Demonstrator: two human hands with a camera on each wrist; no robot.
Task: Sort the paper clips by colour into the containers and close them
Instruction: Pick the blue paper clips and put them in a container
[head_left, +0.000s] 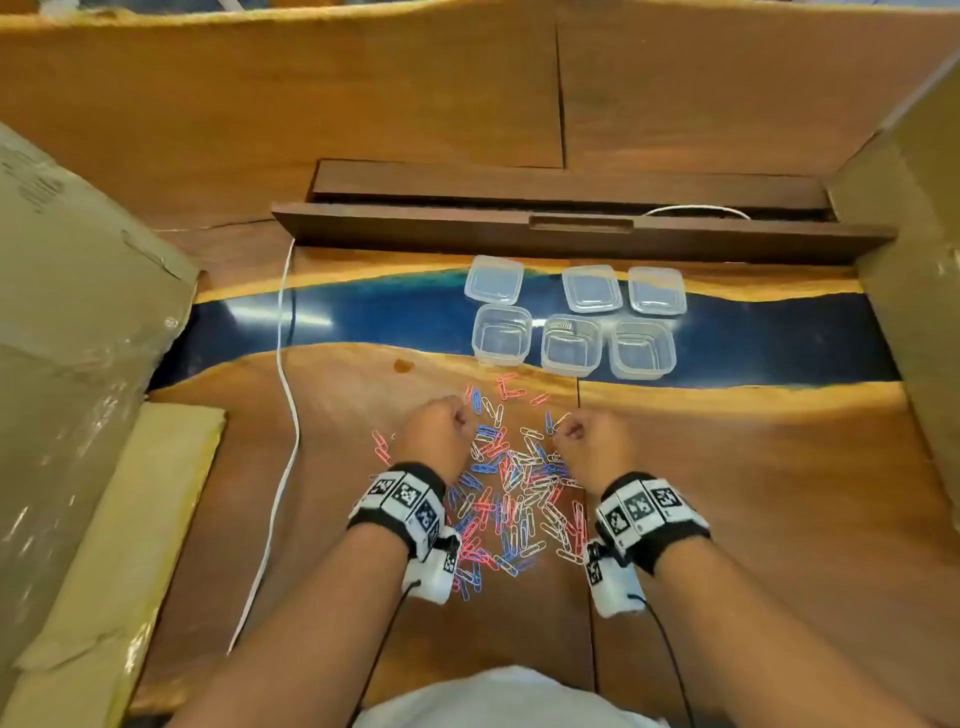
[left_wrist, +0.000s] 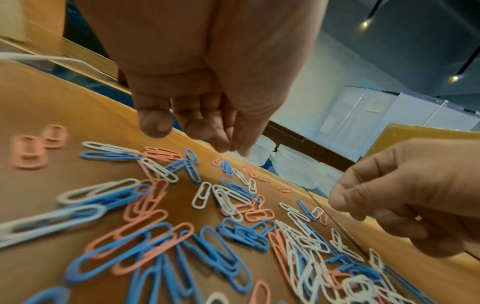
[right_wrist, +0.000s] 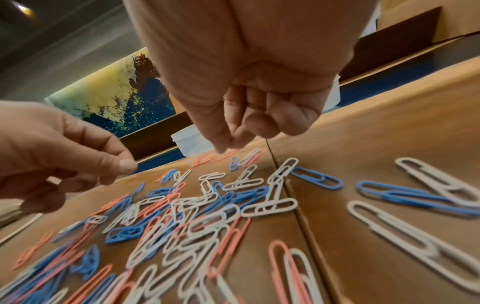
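A loose pile of pink, blue and white paper clips lies on the wooden table between my hands. Three open clear containers stand in a row beyond it, with their three lids behind them. My left hand hovers over the pile's far left; its fingers curl down, the thumb is apart, and nothing is between them. My right hand hovers over the far right with the thumb pressed to curled fingers; I see no clip in it. A white clip lies just beyond it.
A white cable runs down the table left of the pile. Cardboard boxes flank the work area at the left and right. A dark wooden rail crosses behind the lids. A few pink clips lie apart at the left.
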